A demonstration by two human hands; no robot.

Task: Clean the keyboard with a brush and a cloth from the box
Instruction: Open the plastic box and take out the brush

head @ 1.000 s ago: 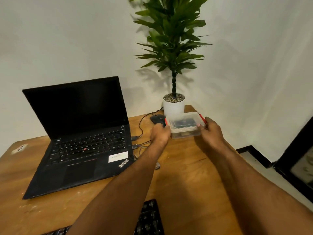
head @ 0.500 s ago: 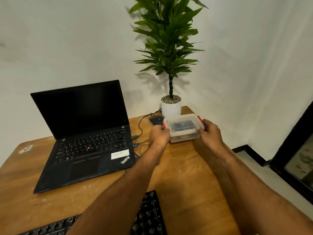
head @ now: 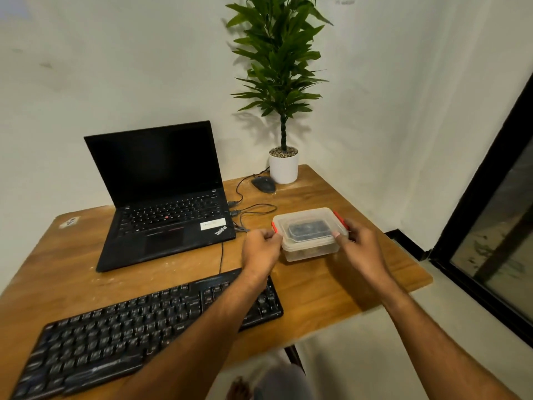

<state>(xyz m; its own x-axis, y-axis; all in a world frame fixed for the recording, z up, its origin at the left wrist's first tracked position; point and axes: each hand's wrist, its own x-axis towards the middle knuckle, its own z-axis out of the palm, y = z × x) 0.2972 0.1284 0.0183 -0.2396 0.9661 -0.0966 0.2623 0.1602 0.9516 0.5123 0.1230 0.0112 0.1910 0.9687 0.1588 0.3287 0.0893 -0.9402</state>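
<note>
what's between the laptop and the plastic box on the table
In the head view, thin black cables loop across the wooden table between the laptop and the plastic box; the left hand grips the box's near-left end.

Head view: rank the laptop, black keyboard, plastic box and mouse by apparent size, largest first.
1-2. Laptop and black keyboard: comparable; the keyboard is nearer, so unranked.
3. Plastic box.
4. Mouse.

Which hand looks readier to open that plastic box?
Probably the right hand: its thumb already lies on the lid of the box beside a red clip. The left hand grips the opposite end, steadying it.
</note>
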